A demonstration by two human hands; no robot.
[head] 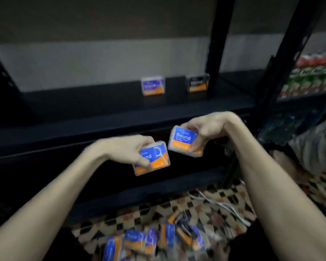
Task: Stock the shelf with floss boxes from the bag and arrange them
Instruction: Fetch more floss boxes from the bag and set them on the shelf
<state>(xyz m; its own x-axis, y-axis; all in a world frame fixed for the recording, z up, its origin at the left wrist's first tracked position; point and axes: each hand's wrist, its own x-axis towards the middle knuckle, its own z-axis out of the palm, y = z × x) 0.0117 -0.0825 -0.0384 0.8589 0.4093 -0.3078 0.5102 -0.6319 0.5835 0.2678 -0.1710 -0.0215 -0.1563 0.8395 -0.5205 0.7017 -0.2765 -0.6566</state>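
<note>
My left hand grips a blue-and-orange floss box from above, thumb across its label. My right hand holds a second floss box marked "Round", tilted toward me. Both boxes hang in front of the dark shelf's front edge. On the shelf, near the back wall, stand a blue floss box and a black floss box, both upright and apart. A pile of several floss boxes lies on the floor between my arms; the bag itself is hard to make out.
A black shelf upright rises just right of the black box. A neighbouring shelf at the right holds red and green packs. White cables lie on the checkered floor. A grey bundle sits at the far right.
</note>
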